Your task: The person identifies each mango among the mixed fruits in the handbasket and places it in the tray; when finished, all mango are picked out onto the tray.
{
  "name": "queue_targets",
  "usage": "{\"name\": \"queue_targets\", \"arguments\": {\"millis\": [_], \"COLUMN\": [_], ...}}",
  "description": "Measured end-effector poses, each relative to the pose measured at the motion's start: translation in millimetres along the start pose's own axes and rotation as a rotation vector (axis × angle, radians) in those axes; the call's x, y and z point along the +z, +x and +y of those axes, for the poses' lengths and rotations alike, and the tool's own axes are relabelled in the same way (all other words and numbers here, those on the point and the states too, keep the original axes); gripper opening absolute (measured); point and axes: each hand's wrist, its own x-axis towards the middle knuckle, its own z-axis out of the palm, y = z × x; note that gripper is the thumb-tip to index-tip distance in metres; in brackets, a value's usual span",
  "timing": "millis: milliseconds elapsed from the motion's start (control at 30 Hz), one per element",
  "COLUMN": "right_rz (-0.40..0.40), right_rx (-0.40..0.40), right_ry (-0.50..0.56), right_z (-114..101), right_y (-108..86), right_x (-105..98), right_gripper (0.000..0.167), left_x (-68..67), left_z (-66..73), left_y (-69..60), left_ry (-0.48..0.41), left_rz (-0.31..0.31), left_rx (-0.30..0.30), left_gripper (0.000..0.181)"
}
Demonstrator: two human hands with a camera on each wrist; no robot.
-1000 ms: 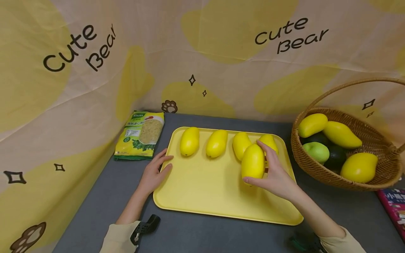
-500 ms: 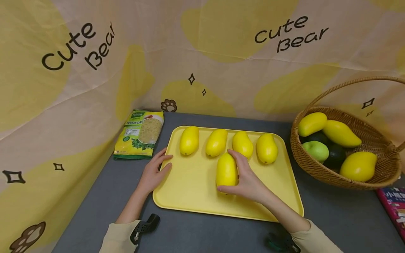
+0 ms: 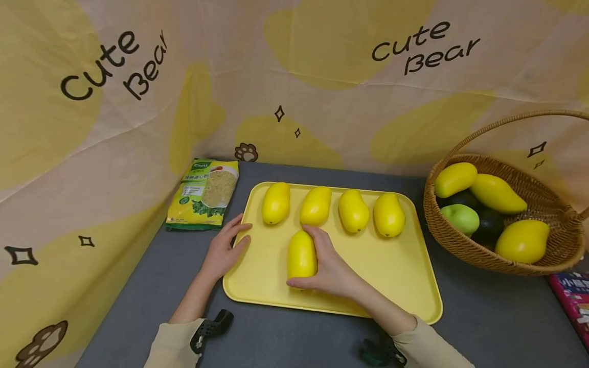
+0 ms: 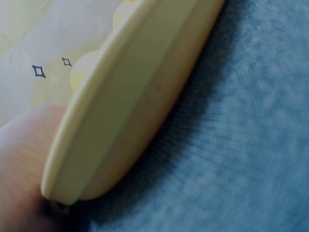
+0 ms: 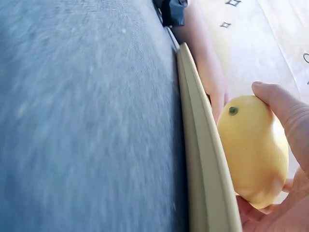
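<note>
A yellow mango [image 3: 301, 259] is held in my right hand [image 3: 333, 266], with the thumb at its near end and fingers at the far end. It is over the front left part of the yellow tray [image 3: 368, 276]. In the right wrist view the mango [image 5: 256, 150] shows its dark stem end above the tray rim [image 5: 205, 145]. My left hand [image 3: 225, 250] rests on the tray's left edge, fingers and thumb lying over the rim. Along the tray's back side lie several more mangoes [image 3: 275, 203] in a row.
A wicker basket [image 3: 488, 263] on the right holds mangoes, a green apple [image 3: 460, 220] and dark green fruit. At the back left lies a yellow-green food packet [image 3: 202, 197]. Part of a pink printed item [image 3: 570, 301] shows at the right edge. Patterned cloth hangs behind.
My right hand has carried the mango leftward across the tray, from beside the back row's right end to the front left. My left hand has stayed at the tray's edge.
</note>
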Motion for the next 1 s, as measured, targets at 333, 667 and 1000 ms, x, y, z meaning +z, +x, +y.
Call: {"name": "queue_targets", "arguments": {"millis": [333, 667, 1000], "right_rz": [-0.054, -0.081, -0.080], "right_rx": [-0.007, 0.005, 0.076], "right_ry": [-0.038, -0.102, -0.189], "right_z": [-17, -36, -42], "right_y": [8.8, 20.7, 25.5], "right_x": [27, 45, 55], "right_gripper": [0.114, 0.110, 0.109], "left_x": [0.6, 1.1, 0.1], "left_z": [0.4, 1.0, 1.0], "left_y": [1.1, 2.3, 1.5], "left_ry": [0.006, 0.019, 0.027], "left_rz": [0.009, 0.003, -0.002], "left_rx": [0.006, -0.002, -0.016], "left_gripper": [0.033, 0.032, 0.032]}}
